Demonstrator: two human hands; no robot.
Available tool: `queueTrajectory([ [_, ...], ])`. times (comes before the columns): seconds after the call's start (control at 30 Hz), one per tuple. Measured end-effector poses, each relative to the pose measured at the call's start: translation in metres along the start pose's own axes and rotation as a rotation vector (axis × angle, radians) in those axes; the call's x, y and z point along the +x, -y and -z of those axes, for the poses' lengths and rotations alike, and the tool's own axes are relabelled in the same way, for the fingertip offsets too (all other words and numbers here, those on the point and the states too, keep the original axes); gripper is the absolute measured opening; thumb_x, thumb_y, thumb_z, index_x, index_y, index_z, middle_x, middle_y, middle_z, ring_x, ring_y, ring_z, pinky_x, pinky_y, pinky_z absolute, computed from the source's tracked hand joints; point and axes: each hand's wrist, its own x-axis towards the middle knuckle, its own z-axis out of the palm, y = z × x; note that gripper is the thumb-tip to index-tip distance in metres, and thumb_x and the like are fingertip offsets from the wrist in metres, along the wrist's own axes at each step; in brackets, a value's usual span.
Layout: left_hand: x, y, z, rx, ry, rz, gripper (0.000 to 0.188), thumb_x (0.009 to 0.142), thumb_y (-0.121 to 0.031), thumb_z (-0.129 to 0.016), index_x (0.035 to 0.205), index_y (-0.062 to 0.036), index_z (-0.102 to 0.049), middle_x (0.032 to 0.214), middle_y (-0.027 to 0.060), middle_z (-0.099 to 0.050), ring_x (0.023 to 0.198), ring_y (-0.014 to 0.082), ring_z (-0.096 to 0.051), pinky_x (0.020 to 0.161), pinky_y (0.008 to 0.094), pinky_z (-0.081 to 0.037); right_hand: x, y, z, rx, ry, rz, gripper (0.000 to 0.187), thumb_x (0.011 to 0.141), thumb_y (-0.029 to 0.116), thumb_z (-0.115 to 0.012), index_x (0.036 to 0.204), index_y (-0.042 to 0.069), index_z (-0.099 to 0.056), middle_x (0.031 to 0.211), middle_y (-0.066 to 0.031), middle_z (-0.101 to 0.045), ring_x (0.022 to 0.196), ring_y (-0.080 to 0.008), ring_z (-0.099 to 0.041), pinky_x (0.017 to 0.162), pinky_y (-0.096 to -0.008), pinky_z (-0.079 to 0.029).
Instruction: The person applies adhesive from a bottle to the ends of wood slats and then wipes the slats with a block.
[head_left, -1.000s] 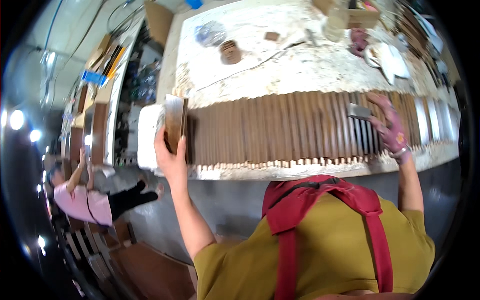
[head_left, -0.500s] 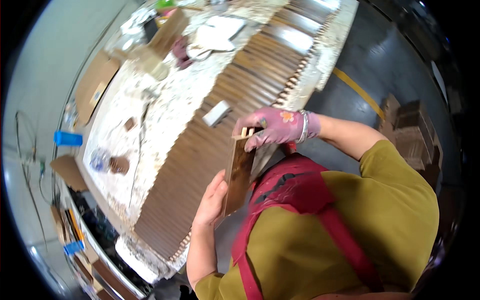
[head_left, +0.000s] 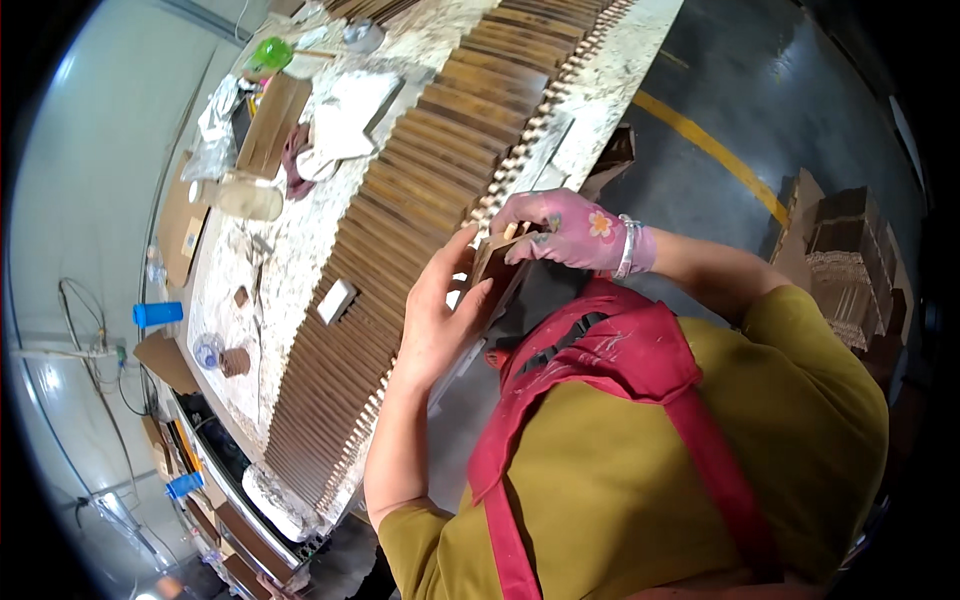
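Between my hands is a short dark brown wooden board (head_left: 492,262) with pale dowel pegs at its end, held over the table's near edge. My bare left hand (head_left: 437,308) grips the board's left side, thumb and fingers around it. My right hand (head_left: 575,235), in a pink flowered glove, closes on its pegged end; the glove hides some of the pegs. Beside them a long row of similar brown boards (head_left: 400,205) lies packed side by side on the table, pegs sticking out along the near edge. A small white block (head_left: 336,302) rests on that row.
The white-smeared table (head_left: 225,290) carries a jar of cloudy liquid (head_left: 250,197), a white cloth (head_left: 345,115), a cardboard box (head_left: 273,125), a green bottle (head_left: 270,55) and a clear cup (head_left: 208,350). Stacked cardboard (head_left: 845,265) stands on the floor at right.
The board has tilted away from upright and appears shorter to view. My left hand has moved up toward my right hand. The whole view has shifted, so the table appears farther left.
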Motion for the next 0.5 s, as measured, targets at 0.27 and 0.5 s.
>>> queueTrajectory([
  [0.27, 0.069, -0.017, -0.028, 0.249, 0.081, -0.165, 0.050, 0.082, 0.003, -0.066, 0.129, -0.0076, -0.052, 0.116, 0.0108, -0.060, 0.104, 0.0213, -0.060, 0.087, 0.0321, -0.050, -0.002, -0.033, 0.062, -0.028, -0.069, 0.029, 0.039, 0.081, 0.026, -0.069, 0.109, 0.001, -0.062, 0.101, -0.0143, -0.065, 0.097, -0.0264, -0.063, 0.087, -0.0346, -0.048],
  [0.5, 0.101, 0.006, -0.030, 0.097, 0.056, -0.053, 0.048, 0.084, 0.005, -0.064, 0.129, -0.0069, -0.051, 0.112, 0.0092, -0.061, 0.102, 0.0175, -0.060, 0.087, 0.0313, -0.050, 0.010, -0.053, 0.078, 0.134, -0.102, -0.110, 0.038, 0.083, 0.027, -0.071, 0.110, 0.001, -0.062, 0.100, -0.0078, -0.065, 0.096, -0.0147, -0.061, 0.087, -0.0306, -0.048],
])
